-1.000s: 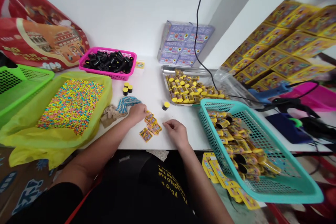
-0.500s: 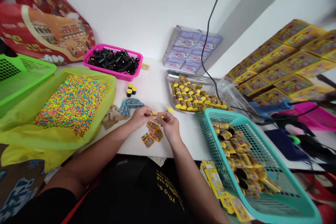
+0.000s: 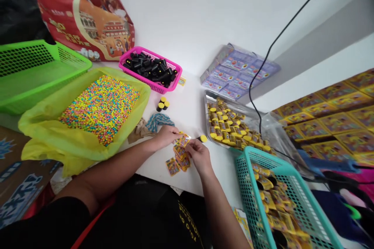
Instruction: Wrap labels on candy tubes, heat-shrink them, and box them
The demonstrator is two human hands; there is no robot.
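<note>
My left hand (image 3: 166, 137) pinches a small, shiny yellow-and-orange printed label (image 3: 183, 139) by its left side. My right hand (image 3: 201, 155) has thumb and finger closed at the label's lower right corner; whether they grip it or only touch it is hard to see. Right below, on the white table, lies a loose pile of similar printed labels (image 3: 183, 161), with one label (image 3: 172, 166) apart at its left. A small black tube with a yellow cap (image 3: 202, 138) rests just beyond my right hand.
Left are a yellow-lined tub of colourful candies (image 3: 99, 109) and a green basket (image 3: 43, 70). Behind stand a pink basket of black tubes (image 3: 149, 68) and several capped tubes (image 3: 163, 104). Right are a metal tray (image 3: 208, 116) and a teal basket (image 3: 248, 179); a black cable (image 3: 270, 48) hangs nearby.
The label, earlier seen nearly edge-on between both hands, now faces up more flatly over the pile. My right hand has moved to its lower corner. The view has swung left.
</note>
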